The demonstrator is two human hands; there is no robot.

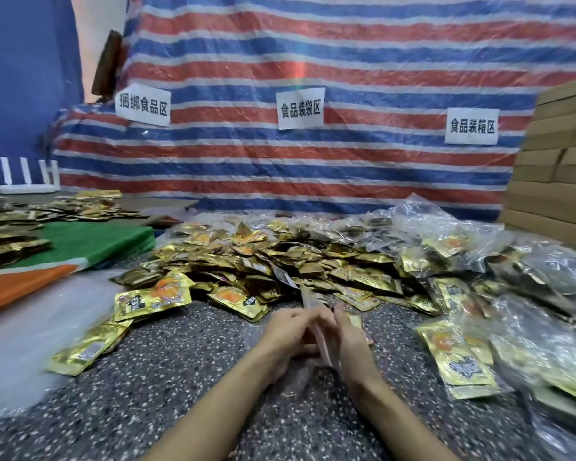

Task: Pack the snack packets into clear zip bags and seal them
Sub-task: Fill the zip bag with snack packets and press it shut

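Observation:
A clear zip bag stands edge-on between my two hands above the speckled floor. My left hand holds its left side with curled fingers. My right hand holds its right side, fingers pointing up along the bag. What the bag holds is not visible. A big heap of gold snack packets lies just beyond my hands. Loose packets lie at the left and right.
Filled clear bags are piled at the right. A stack of cardboard boxes stands at the far right. A green and orange cloth and clear plastic sheet lie at the left. A striped tarp with paper signs hangs behind.

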